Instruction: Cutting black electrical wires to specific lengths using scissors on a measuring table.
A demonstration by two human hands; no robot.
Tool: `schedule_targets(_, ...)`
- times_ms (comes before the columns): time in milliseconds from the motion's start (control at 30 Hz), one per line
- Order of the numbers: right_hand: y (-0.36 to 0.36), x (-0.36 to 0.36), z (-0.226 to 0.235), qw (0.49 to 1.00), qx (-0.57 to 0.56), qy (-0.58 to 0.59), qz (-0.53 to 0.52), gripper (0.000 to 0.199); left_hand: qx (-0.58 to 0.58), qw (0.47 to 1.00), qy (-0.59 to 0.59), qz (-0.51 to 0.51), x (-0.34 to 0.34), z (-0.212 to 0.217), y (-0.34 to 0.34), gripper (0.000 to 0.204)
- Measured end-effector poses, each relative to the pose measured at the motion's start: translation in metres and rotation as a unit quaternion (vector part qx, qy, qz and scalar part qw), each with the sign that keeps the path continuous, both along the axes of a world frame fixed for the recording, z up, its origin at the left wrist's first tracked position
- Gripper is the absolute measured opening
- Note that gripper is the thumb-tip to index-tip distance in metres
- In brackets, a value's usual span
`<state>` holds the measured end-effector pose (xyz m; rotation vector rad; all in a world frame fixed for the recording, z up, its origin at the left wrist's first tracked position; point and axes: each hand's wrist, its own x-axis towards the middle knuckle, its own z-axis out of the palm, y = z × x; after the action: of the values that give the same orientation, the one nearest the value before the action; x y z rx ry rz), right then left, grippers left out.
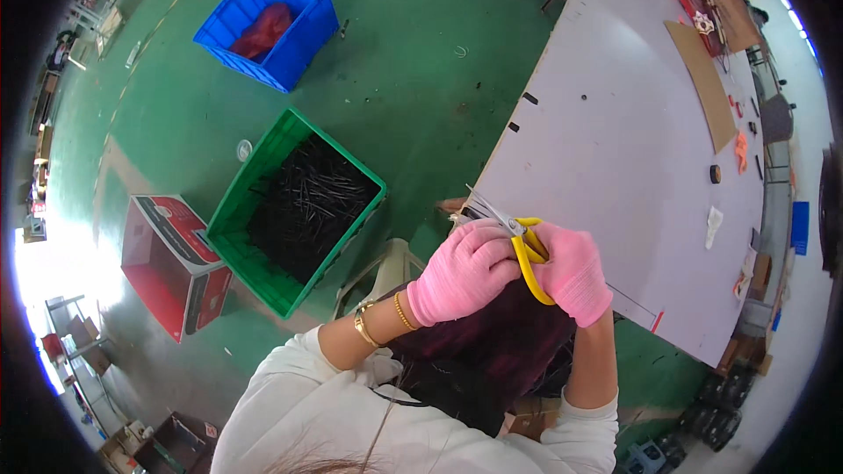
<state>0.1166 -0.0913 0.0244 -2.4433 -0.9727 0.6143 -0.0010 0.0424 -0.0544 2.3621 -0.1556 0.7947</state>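
Both my hands wear pink knit gloves and are close together at the near-left edge of the white table. My right hand (572,274) is closed on yellow-handled scissors (528,265), whose metal blades point up and to the left. The blades look slightly apart. My left hand (465,273) is just left of the scissors, its fingers curled and pressed together near the pivot. What the left fingers hold, if anything, is hidden. Dark cloth (492,333) covers my lap below the hands.
A green crate (294,114) full of thin black pieces stands on the left, beside a red-and-white carton (158,276). Farther off is a blue crate (303,44) with a red bag. The white table (606,175) carries cardboard strips (702,79), black tape (715,175) and small scraps.
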Motion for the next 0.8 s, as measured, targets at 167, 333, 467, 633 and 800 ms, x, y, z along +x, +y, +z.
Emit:
schedule_targets(167,0.002,0.008,0.002,0.998,-0.048,0.007,0.043,0.03,0.005,0.999,-0.033,0.0,0.0,-0.003,-0.003,0.026)
schedule_targets(333,0.005,0.007,0.006,0.997,-0.053,-0.006,0.054,0.029,-0.002,0.999,-0.039,-0.007,-0.001,-0.009,-0.004,0.023)
schedule_targets(467,0.005,0.006,0.002,0.997,-0.049,-0.02,0.052,0.029,-0.014,0.999,-0.049,-0.006,0.002,-0.008,-0.002,0.022)
schedule_targets(633,0.007,0.005,0.002,0.998,-0.044,-0.011,0.034,0.027,-0.021,0.998,-0.055,0.0,0.004,-0.013,-0.002,0.023)
schedule_targets(800,0.009,0.003,0.004,0.999,-0.028,-0.011,0.028,0.022,-0.02,0.998,-0.055,-0.005,0.005,-0.013,-0.001,0.023)
